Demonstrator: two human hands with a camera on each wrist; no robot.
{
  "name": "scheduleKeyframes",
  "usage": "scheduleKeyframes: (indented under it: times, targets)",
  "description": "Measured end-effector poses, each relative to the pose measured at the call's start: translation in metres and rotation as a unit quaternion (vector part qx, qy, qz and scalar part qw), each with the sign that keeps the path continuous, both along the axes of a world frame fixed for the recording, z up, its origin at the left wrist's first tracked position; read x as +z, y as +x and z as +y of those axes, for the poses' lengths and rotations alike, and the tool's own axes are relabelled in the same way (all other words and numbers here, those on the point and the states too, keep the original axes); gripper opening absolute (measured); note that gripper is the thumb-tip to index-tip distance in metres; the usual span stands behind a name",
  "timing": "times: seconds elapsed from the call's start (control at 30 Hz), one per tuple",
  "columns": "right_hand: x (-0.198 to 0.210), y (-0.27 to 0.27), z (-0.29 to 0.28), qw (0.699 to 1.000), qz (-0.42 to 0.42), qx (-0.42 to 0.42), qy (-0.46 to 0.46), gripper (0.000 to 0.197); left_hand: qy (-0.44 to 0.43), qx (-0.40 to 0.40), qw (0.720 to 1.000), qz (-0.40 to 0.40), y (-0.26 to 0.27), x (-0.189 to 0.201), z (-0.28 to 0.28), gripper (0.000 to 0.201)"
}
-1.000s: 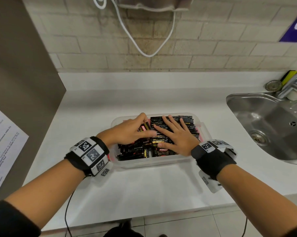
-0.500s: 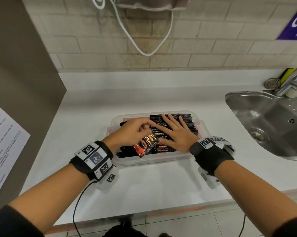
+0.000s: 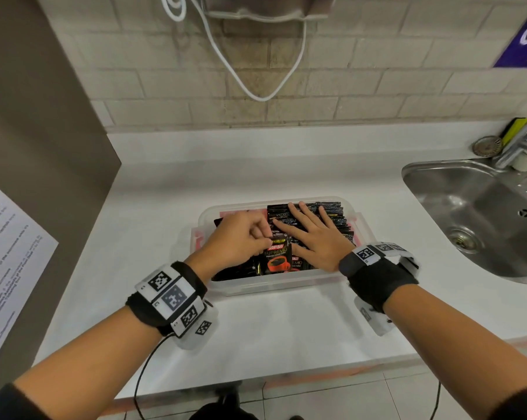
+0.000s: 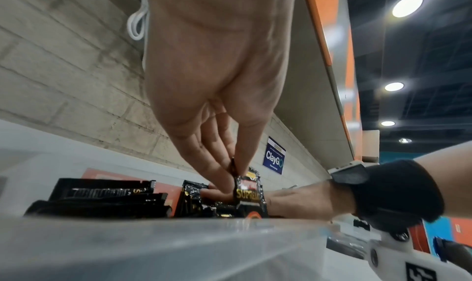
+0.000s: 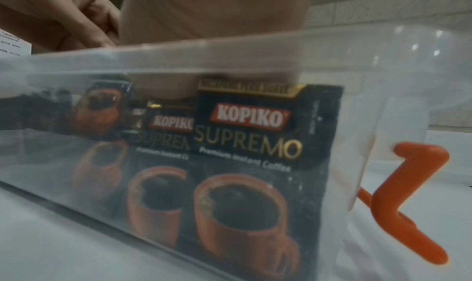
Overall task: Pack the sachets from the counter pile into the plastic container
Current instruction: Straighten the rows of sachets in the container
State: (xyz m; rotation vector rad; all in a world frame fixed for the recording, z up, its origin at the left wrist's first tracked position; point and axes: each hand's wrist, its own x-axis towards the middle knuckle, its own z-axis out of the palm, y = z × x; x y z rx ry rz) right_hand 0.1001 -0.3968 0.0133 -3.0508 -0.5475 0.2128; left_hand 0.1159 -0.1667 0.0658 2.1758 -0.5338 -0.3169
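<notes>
The left hand (image 3: 241,237) pinches one sachet (image 3: 276,257) by its top edge, so it hangs upright, long axis vertical, over the container (image 3: 274,287). The gap lies directly below, beside the flat right hand (image 3: 313,237), which presses the packed row.

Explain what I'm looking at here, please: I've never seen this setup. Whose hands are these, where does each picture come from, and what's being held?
No machine: a person works bare-handed with camera bands on both wrists. The wide picture comes from a head camera looking down; the other two look along each hand. On the white counter sits a clear plastic container packed with black coffee sachets. The left hand pinches the top edge of one upright sachet over the near side of the container. The right hand lies flat on the packed rows. A steel sink is on the right.
</notes>
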Motion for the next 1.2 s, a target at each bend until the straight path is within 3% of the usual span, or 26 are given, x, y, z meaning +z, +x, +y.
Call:
scheduleKeyframes:
  times: [0.13, 0.37, 0.47, 0.6, 0.67, 0.73, 0.87, 1.03, 1.2]
  targets:
    - [0.0, -0.001, 0.001, 0.999, 0.007, -0.009, 0.034, 0.057, 0.073, -0.02, 0.997, -0.025, -0.006, -0.008, -0.011, 0.024]
    - [-0.003, 0.0, -0.001, 0.997, 0.008, -0.009, 0.076, 0.057, 0.131, -0.047, 0.989, -0.053, -0.015, -0.017, -0.033, 0.009]
    - [-0.004, 0.0, -0.002, 0.997, 0.004, -0.008, 0.072, 0.065, 0.125, -0.045, 0.99, -0.054, -0.015, -0.019, -0.036, 0.013]
    - [-0.006, 0.0, -0.002, 0.999, -0.004, 0.005, 0.051, 0.071, 0.08, -0.031, 0.996, -0.032, -0.012, -0.019, -0.033, 0.035]
    - [-0.006, 0.0, -0.002, 0.999, -0.006, 0.005, 0.049, 0.069, 0.071, -0.007, 0.997, -0.031, -0.009, -0.018, -0.031, 0.031]
    - [-0.006, 0.0, -0.002, 0.999, -0.005, 0.005, 0.048, 0.069, 0.073, 0.016, 0.997, -0.012, -0.008, -0.018, -0.031, 0.02]
    - [-0.004, 0.0, -0.001, 0.998, -0.005, -0.003, 0.064, 0.065, 0.072, 0.043, 0.995, 0.056, -0.007, -0.019, -0.032, 0.025]
    - [-0.007, -0.001, -0.001, 0.999, -0.016, 0.005, 0.05, 0.065, 0.015, 0.1, 0.991, 0.087, 0.0, -0.017, -0.029, 0.014]
    - [-0.005, 0.0, 0.0, 0.999, -0.008, 0.007, 0.037, 0.065, -0.003, 0.107, 0.977, 0.185, -0.002, -0.014, -0.039, 0.033]
